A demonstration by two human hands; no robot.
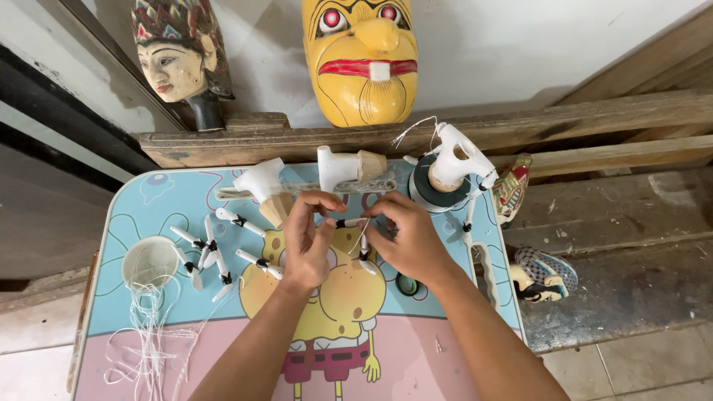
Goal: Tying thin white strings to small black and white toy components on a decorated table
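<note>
Both hands meet over the middle of the worktop, a small table with a bright cartoon picture on it. The left hand pinches one end of a little white stick with a black band, fingers closed on it. The right hand pinches a thin white string at the stick's other end, fingers closed too. The stick sits level between the hands, so the string can hang free under it.

More white sticks lie at 9 o'clock from the hands, close by and easy to grab. A white cup stands further that way, with loose thread in a heap below it. White puppet bodies lie at 12 o'clock. A yellow mask leans on the wall behind them.
</note>
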